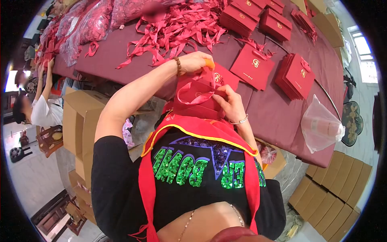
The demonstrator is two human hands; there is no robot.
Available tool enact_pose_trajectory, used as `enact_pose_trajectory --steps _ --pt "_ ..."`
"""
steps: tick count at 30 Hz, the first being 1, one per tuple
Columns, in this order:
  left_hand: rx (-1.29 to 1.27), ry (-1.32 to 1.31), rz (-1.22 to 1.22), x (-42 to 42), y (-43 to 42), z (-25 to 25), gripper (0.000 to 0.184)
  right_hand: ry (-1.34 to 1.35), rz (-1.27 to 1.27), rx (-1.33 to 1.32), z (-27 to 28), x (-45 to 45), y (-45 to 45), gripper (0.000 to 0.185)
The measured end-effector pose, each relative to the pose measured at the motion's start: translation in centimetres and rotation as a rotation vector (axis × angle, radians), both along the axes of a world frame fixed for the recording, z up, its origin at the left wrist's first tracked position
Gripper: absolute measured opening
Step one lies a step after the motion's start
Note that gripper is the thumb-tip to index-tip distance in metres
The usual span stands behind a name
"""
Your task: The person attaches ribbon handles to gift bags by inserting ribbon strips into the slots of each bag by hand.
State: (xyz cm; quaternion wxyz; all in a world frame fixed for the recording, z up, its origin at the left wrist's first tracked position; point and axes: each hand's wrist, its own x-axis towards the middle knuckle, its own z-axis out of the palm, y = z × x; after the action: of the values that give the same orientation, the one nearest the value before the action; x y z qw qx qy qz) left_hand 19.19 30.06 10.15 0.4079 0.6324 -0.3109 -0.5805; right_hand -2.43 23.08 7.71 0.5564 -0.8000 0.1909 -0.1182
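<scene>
A red paper gift bag [199, 105] stands open against my body at the table edge, a pink ribbon loop [186, 96] across its mouth. My left hand [194, 64], with a beaded bracelet and an orange cover on one fingertip, is closed in a pinch on a ribbon end [213, 77] above the bag. On the bag's right side, my right hand [231, 104] has its thumb and fingers closed on the rim; its inner fingertips are partly hidden. Just beyond my hands lies another red bag [223, 76] with a gold logo.
Loose red ribbons [177, 38] are heaped on the cloth-covered table [264, 115]. Stacked red bags [295, 76] lie at the right and back. A plastic-wrapped pack [322, 126] sits at the right edge. Cardboard boxes [82, 117] stand at left, near another person [46, 111].
</scene>
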Motion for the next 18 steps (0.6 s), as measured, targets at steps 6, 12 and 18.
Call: enact_pose_trajectory --steps 6,12,18 --pt "-0.075 0.074 -0.003 -0.8 -1.8 -2.8 0.013 0.021 0.018 0.042 0.2 0.0 0.1 0.025" --pt "-0.130 -0.058 0.278 0.5 -4.0 -1.8 0.011 0.035 0.077 0.032 -0.9 -0.2 -0.2 0.029" --pt "-0.157 0.199 0.598 2.0 -4.2 -1.1 0.009 -0.088 -0.013 0.270 -2.3 -0.4 -0.3 0.033"
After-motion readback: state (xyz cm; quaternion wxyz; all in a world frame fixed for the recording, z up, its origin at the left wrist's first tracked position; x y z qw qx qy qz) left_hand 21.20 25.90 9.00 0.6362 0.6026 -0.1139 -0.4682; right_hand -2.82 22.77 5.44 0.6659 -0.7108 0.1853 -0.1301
